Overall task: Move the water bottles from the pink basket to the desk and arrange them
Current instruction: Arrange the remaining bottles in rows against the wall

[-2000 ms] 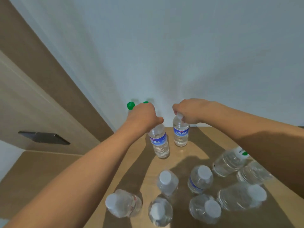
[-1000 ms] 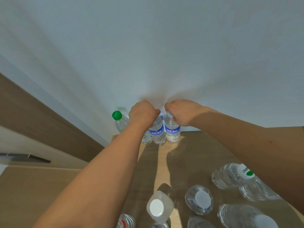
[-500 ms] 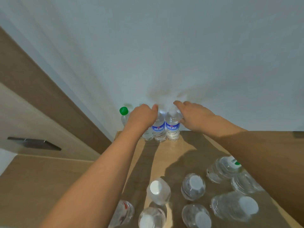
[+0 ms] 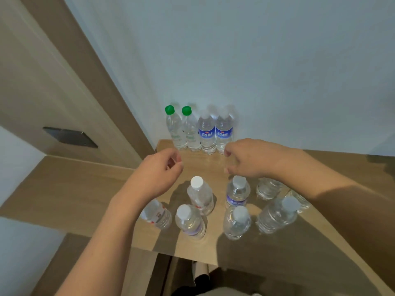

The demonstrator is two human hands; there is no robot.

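Against the wall at the back of the wooden desk (image 4: 277, 248) stands a row of bottles: two green-capped ones (image 4: 174, 129) (image 4: 190, 130) and two blue-labelled ones (image 4: 206, 133) (image 4: 223, 132). Nearer me, several white-capped bottles stand loosely grouped, among them one (image 4: 199, 194) under my left hand and one (image 4: 237, 192) under my right. My left hand (image 4: 158, 171) hovers above the desk with fingers loosely curled, holding nothing. My right hand (image 4: 245, 159) hovers likewise, empty, just in front of the blue-labelled pair. The pink basket is out of view.
A lower wooden ledge (image 4: 64, 189) runs along the left. A beige panel with a dark handle (image 4: 69, 136) rises behind it. The white wall (image 4: 256, 60) closes off the desk's back edge. Bare desk lies to the right front.
Both hands let go of the two blue-labelled bottles, which now stand in the back row, and drew back toward me over the loose group.
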